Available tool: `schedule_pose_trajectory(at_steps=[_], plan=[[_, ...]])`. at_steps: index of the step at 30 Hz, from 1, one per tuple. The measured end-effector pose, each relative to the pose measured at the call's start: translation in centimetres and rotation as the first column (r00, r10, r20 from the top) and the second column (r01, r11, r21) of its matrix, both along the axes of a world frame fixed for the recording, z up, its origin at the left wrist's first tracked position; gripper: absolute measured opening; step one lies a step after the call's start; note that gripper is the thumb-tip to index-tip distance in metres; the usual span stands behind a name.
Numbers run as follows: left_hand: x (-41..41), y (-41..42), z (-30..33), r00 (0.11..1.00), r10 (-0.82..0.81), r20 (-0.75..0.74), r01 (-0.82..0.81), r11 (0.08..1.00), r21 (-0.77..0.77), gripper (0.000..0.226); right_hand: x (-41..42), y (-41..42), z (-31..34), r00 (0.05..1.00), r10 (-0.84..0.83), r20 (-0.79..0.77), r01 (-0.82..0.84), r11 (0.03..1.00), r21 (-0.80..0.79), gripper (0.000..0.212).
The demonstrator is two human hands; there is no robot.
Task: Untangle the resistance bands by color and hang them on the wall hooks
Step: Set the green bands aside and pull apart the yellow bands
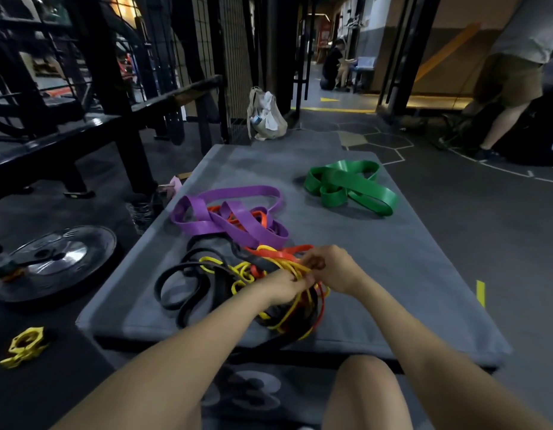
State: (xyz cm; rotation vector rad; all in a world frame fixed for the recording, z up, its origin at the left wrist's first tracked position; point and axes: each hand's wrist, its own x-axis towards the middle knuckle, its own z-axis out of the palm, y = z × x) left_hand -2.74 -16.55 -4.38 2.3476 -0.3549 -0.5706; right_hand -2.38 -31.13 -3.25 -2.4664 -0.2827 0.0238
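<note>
Both the left hand (284,285) and right hand (328,268) pinch the yellow band (295,268); soft, stretchy, probably grippy; grasp 1 free loop.

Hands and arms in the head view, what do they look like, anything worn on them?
The left hand and right hand are bare: no gloves, rings, watch or wristband visible. Both forearms are uncovered right down to the frame edge, so no sleeves show.
</note>
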Motion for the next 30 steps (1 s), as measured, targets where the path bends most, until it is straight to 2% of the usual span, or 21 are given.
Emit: schedule_pose_trajectory(at_steps=[3, 5, 6, 8, 10, 12, 15, 18, 20, 22, 24, 27, 30], plan=[[0.3, 0.2, -0.9, 0.987, -0.009, -0.162, -0.022, 0.982, -0.187, 0.031, 0.0, -0.6, 0.2, 0.998, -0.047, -0.044, 0.053, 0.985, 0.164, 0.018], [0.4, 0.7, -1.3, 0.969, 0.041, -0.244, -0.117, 0.945, -0.306, 0.010, 0.0, -0.7, 0.4, 0.997, -0.073, -0.040, 0.080, 0.977, 0.198, 0.019], [0.4, 1.0, -1.0, 0.957, 0.082, -0.279, -0.184, 0.915, -0.360, 0.009, 0.0, -0.7, 0.4, 0.996, -0.078, -0.035, 0.083, 0.977, 0.197, 0.018], [0.4, 1.5, 0.0, 0.927, 0.154, -0.341, -0.306, 0.838, -0.452, 0.019, -0.1, -0.6, 0.3, 0.997, -0.075, -0.034, 0.080, 0.982, 0.169, 0.016], [1.0, 2.5, 1.5, 0.915, 0.197, -0.351, -0.360, 0.790, -0.497, 0.022, -0.2, -0.6, 0.0, 0.997, -0.063, -0.035, 0.066, 0.993, 0.093, 0.019], [1.9, 3.8, 3.3, 0.915, 0.216, -0.341, -0.372, 0.779, -0.505, 0.021, -0.2, -0.6, -0.1, 0.998, -0.053, -0.017, 0.054, 0.999, 0.011, 0.020], [3.2, 5.5, 5.4, 0.951, 0.201, -0.236, -0.281, 0.880, -0.383, 0.016, -0.2, -0.4, 0.1, 0.998, -0.056, -0.003, 0.055, 0.998, -0.024, 0.015], [4.1, 6.2, 6.3, 0.990, 0.113, 0.086, -0.109, 0.993, -0.053, 0.022, 0.0, -0.2, 0.7, 0.999, -0.050, 0.012, 0.051, 0.997, -0.054, 0.011], [4.5, 6.3, 7.2, 0.953, 0.004, 0.302, -0.071, 0.975, 0.211, 0.030, 0.2, -0.1, 1.1, 0.999, -0.041, 0.026, 0.042, 0.997, -0.066, 0.011], [5.0, 6.6, 8.3, 0.914, -0.061, 0.401, -0.110, 0.915, 0.388, 0.029, 0.3, -0.1, 1.3, 0.999, -0.039, 0.036, 0.042, 0.996, -0.081, 0.017], [5.7, 6.8, 9.3, 0.887, -0.036, 0.460, -0.180, 0.891, 0.416, 0.026, 0.3, -0.3, 1.5, 0.998, -0.044, 0.033, 0.046, 0.996, -0.081, 0.021], [6.8, 6.5, 10.0, 0.848, 0.014, 0.529, -0.239, 0.902, 0.360, 0.020, 0.2, -0.5, 1.4, 0.998, -0.050, 0.027, 0.052, 0.996, -0.076, 0.020], [8.1, 6.2, 9.7, 0.769, 0.027, 0.639, -0.291, 0.905, 0.311, 0.008, 0.2, -1.0, 1.0, 0.997, -0.061, 0.039, 0.065, 0.994, -0.090, 0.017]])
